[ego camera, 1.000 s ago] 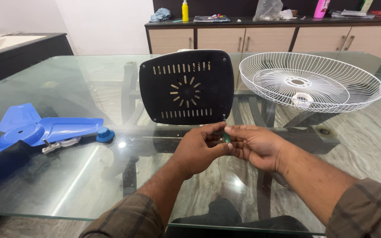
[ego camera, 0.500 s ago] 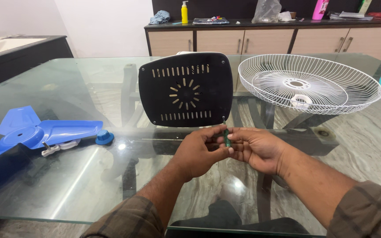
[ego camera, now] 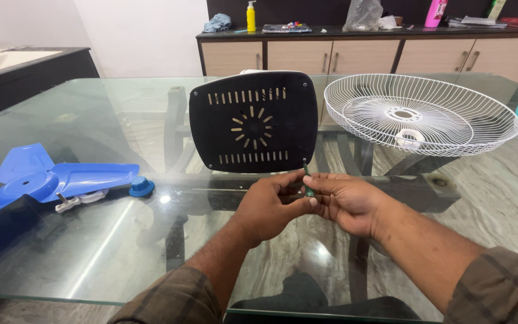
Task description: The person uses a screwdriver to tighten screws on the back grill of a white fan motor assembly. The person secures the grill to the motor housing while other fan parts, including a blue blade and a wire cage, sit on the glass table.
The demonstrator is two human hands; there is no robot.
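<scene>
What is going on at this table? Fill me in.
A person sits at a glass table with a fan taken apart on it. Both hands, left hand and right hand, pinch a small green-handled screwdriver just before the black vented motor cover. The blue fan blade lies to the left, the white wire guard to the right.

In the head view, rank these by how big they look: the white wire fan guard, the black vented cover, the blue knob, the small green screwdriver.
1. White wire fan guard
2. Black vented cover
3 and 4. Blue knob and green screwdriver: both tiny. The hands partly hide the screwdriver, so I cannot order them.
</scene>
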